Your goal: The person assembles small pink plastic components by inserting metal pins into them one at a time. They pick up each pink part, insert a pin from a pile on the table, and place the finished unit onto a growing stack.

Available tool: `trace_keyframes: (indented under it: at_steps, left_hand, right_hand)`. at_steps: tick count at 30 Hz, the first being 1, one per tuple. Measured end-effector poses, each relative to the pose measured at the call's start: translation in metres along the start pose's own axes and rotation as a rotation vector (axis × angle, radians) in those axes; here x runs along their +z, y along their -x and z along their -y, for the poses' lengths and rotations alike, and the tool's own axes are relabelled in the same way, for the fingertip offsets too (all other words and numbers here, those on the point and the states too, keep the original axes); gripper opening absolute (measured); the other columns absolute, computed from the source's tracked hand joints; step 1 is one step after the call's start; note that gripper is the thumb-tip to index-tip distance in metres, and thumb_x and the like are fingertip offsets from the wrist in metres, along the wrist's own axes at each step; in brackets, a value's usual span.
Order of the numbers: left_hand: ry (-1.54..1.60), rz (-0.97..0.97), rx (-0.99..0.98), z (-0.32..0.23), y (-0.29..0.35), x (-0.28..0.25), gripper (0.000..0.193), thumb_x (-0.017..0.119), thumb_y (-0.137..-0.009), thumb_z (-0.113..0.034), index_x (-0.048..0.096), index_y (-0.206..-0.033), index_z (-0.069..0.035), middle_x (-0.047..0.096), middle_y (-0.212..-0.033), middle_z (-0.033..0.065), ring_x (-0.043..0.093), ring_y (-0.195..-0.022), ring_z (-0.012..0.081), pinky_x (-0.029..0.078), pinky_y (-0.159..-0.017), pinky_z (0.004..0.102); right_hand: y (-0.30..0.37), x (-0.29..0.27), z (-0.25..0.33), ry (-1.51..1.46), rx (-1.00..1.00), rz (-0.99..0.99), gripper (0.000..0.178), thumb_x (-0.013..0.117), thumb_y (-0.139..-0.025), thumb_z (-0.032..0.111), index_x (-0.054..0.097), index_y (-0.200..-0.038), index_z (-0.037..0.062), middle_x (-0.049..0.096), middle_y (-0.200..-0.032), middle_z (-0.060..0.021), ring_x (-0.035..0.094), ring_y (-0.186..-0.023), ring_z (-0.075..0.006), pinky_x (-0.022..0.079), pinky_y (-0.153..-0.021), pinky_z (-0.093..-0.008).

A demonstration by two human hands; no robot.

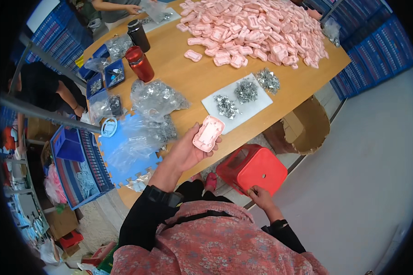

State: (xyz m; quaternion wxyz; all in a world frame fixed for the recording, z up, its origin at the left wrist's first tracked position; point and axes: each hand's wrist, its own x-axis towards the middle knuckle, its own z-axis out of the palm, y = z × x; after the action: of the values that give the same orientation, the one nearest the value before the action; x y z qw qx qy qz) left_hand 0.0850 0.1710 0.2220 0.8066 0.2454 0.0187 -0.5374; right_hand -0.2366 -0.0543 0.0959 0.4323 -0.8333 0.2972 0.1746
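Note:
A pink plastic casing [209, 133] lies in my left hand [186, 153], its hollow inner side facing up, with fingers closed about its edges. My right hand [262, 199] is lower down, overlapping the near edge of a red plastic stool [257, 169]. Its thumb and fingers are pinched together; whether it grips the stool or some small part I cannot tell. Just beyond the casing, a white board [236, 121] on the table carries piles of small metal pieces [247, 90]. A big heap of similar pink casings [252, 32] covers the far side.
Clear bags of metal parts [156, 98] lie on the left over a blue foam mat [112, 149]. Behind them stand a red flask [140, 64], a dark flask [138, 35] and blue bins [114, 73]. A cardboard box [307, 126] sits right of the stool. Two other people work nearby.

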Motion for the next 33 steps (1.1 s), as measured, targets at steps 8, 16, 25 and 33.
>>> trace_keyframes:
  at_steps: [8,16,25,33]
  left_hand:
    - [-0.018,-0.051,-0.088,-0.01,-0.018,-0.019,0.045,0.032,-0.106,-0.033,0.048,-0.135,-0.003,0.065,-0.111,0.0177,0.064,-0.09,0.0235,0.052,-0.07,0.031]
    - [-0.152,-0.108,-0.162,-0.014,-0.002,-0.042,0.051,0.029,-0.107,-0.039,0.048,-0.135,-0.001,0.065,-0.114,0.0142,0.064,-0.093,0.0214,0.05,-0.075,0.0302]
    - [-0.288,-0.072,-0.407,0.012,-0.036,-0.02,0.057,0.028,-0.107,-0.044,0.048,-0.135,0.002,0.065,-0.112,0.0166,0.066,-0.091,0.0238,0.053,-0.077,0.0331]
    - [-0.513,-0.17,-0.555,0.018,-0.121,0.002,0.062,0.031,-0.105,-0.05,0.044,-0.137,0.001,0.064,-0.112,0.0191,0.066,-0.091,0.0257,0.054,-0.08,0.0354]
  right_hand:
    - [-0.03,-0.008,0.028,-0.099,-0.005,-0.081,0.026,0.066,-0.095,0.028,0.063,-0.091,0.0017,0.053,-0.071,0.0011,0.048,-0.067,-0.0075,0.042,-0.061,-0.0263]
    - [-0.075,-0.037,0.139,-0.478,-0.161,-0.042,0.023,0.06,-0.098,0.026,0.065,-0.101,0.0041,0.058,-0.076,0.0036,0.052,-0.069,-0.0053,0.044,-0.061,-0.0237]
    - [-0.111,-0.084,0.201,-0.732,-0.088,0.356,0.037,0.062,-0.097,0.028,0.06,-0.125,0.0033,0.061,-0.09,0.0028,0.053,-0.072,-0.0032,0.038,-0.054,-0.0182]
    - [-0.156,-0.182,0.078,-0.875,0.121,0.043,0.026,0.062,-0.093,0.027,0.065,-0.105,0.004,0.058,-0.074,0.0005,0.046,-0.056,-0.0058,0.032,-0.047,-0.0203]
